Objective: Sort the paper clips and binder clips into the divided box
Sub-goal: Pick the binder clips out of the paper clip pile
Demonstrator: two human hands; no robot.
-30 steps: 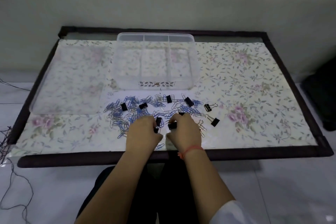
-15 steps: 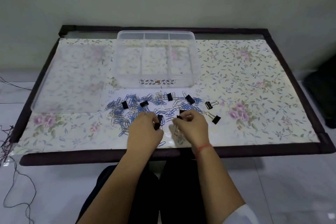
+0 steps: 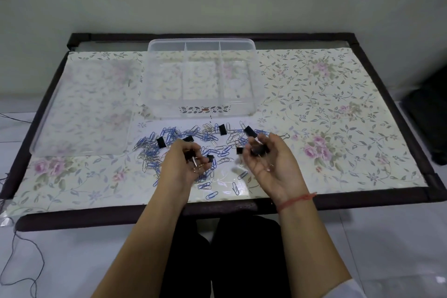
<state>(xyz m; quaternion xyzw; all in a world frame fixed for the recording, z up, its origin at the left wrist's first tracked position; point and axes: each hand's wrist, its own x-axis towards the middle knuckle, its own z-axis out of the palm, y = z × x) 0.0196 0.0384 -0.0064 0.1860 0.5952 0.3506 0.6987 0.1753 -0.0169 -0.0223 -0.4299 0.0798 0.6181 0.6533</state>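
While both my hands hover just above the pile, I'm mid-pickup on the binder clips, the first sorting step as I judge it. My left hand (image 3: 180, 164) is curled, fingers pinching a black binder clip (image 3: 191, 155) by its body, its wire handles hanging toward my palm. My right hand (image 3: 271, 164) is turned palm up and cupped around more black binder clips (image 3: 258, 150); how many, can't tell, fingers cover them. One wire loop shows against that palm.

Paper clips (image 3: 174, 143), blue and silver, lie scattered on the flowered table cover (image 3: 338, 104) between me and the box, a few strays nearer the table edge. Loose binder clips still in the pile: one at left (image 3: 161, 142), one near the box (image 3: 222, 129), one further right (image 3: 249, 131), one just beside my right fingers (image 3: 239, 151).

Divided box (image 3: 202, 80) is clear plastic, three compartments side by side, sits just behind the pile. Compartments look empty, maybe one small speck in the right one, too small to tell. Clear lid (image 3: 82, 109) lies flat to the left of the box.

So sorting has barely begun. Next move likely: carry both handfuls forward over the near wall and drop them all in one compartment, keeping it the same one for both hands. Wire handles could snag paper clips and drag them along, so check before releasing.
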